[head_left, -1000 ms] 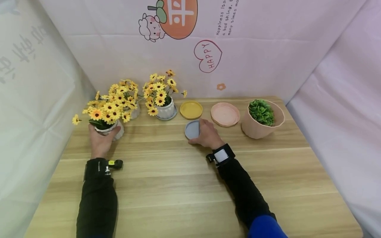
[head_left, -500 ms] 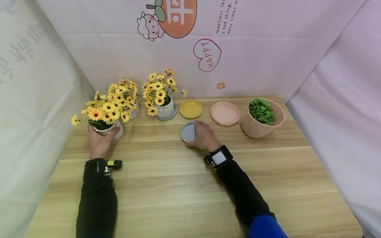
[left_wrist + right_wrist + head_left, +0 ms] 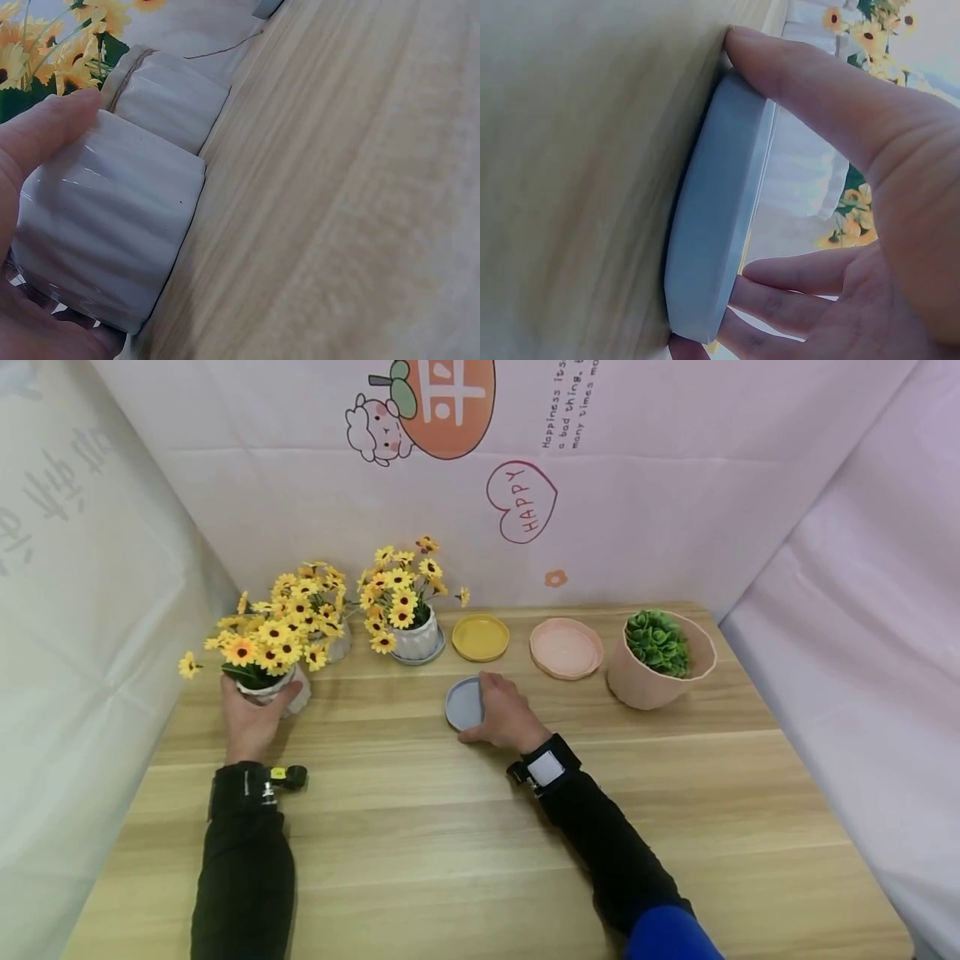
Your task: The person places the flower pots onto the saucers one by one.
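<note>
My left hand [image 3: 251, 722] grips a white ribbed flowerpot [image 3: 112, 217] of yellow daisy-like flowers [image 3: 262, 647] at the table's left, thumb at its rim. The pot stands on the wood. Just behind it is a second white flowerpot [image 3: 172, 97] with similar flowers. Around the edge of a small blue-grey saucer [image 3: 464, 703], my right hand [image 3: 510, 714] has its thumb and fingers on opposite sides. In the right wrist view the saucer's side wall [image 3: 720, 210] lies flat and low along the tabletop, thumb tip down by the wood.
Along the back stand a third pot of yellow flowers [image 3: 415, 639] on a blue-grey saucer, a yellow saucer [image 3: 480, 637], a pink saucer [image 3: 566, 648] and a pink pot [image 3: 645, 685] with a green plant [image 3: 657, 643]. Printed cloth [image 3: 637, 510] hangs behind the table [image 3: 420, 860].
My right hand has slid the blue-grey saucer leftward and toward me, away from the yellow saucer. The left hand keeps its grip on the flowerpot in the same place.
</note>
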Demonstrator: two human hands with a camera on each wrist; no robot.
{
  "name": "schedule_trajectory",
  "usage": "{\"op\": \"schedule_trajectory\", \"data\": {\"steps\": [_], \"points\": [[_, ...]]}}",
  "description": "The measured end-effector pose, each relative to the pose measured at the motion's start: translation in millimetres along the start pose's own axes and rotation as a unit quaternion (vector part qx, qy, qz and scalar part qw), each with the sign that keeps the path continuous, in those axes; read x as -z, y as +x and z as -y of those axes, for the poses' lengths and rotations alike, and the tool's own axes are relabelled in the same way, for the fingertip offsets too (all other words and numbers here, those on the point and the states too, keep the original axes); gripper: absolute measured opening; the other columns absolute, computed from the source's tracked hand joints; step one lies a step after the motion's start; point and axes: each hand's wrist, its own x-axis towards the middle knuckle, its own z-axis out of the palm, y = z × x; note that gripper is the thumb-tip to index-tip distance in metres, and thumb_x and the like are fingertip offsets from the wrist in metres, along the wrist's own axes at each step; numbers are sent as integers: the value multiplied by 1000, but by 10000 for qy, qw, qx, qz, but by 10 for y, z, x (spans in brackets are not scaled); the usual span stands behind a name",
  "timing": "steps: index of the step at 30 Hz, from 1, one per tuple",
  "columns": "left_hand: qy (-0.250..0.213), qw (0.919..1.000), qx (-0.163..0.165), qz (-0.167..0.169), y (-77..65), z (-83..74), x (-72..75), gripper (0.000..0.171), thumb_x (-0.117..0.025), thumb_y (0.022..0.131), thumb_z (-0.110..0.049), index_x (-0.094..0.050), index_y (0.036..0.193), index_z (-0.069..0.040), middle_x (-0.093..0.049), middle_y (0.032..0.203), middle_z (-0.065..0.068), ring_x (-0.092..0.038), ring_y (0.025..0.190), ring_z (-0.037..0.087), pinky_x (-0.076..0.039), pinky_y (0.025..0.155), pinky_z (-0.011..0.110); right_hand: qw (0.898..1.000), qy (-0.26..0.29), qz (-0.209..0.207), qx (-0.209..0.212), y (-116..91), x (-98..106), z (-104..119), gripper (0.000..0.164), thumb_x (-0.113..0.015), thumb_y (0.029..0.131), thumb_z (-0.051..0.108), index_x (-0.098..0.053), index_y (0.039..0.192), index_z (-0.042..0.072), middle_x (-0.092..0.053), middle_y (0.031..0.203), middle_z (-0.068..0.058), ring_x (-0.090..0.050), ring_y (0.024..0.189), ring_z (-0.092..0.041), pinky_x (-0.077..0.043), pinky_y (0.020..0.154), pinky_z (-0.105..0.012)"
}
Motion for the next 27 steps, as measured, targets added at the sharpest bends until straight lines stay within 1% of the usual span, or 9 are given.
{"op": "schedule_trajectory", "data": {"steps": [4,8,12,20,24,27], "points": [[41,10000,20,60,9,-21,-7,99,-86,87,-12,-23,163,-25,-35,169,5,-34,156,20,-24,134,36,9999,-102,15,20,-23,-10,43,120,-97,74,40,-29,162,-5,-43,161,-26,-49,142,-43,-47,116,-61],[-96,9999,39,114,-6,-49,-7,98,-85,87,-9,-23,162,-23,-34,170,6,-34,155,21,-24,133,36,9998,-168,38,122,-33,-37,68,119,-97,75,41,-30,162,-5,-43,162,-26,-49,142,-43,-48,115,-60],[-183,9998,39,89,-26,-69,10,98,-84,87,-6,-23,162,-21,-34,169,7,-35,155,20,-25,133,35,9996,-189,129,163,-34,-73,106,119,-97,75,42,-30,162,-5,-42,163,-26,-48,143,-43,-47,116,-61],[-128,9998,133,94,-50,-96,22,97,-84,87,-7,-23,162,-19,-33,171,7,-33,156,20,-24,133,34,9992,-295,188,172,-63,-136,176,120,-97,75,42,-28,163,-4,-39,165,-25,-46,145,-42,-45,117,-61],[-131,9998,84,101,-36,-71,26,97,-84,87,-7,-23,161,-19,-34,170,7,-34,156,20,-25,133,34,9989,-347,228,225,-85,-150,208,121,-97,75,43,-28,163,-3,-38,166,-24,-45,147,-41,-44,119,-60],[-60,9999,41,92,11,-11,33,98,-85,87,-9,-23,161,-21,-34,169,6,-34,155,20,-25,133,35,9984,-398,288,274,-99,-163,238,121,-96,75,44,-28,163,-3,-38,166,-24,-46,147,-40,-44,119,-59]]}}
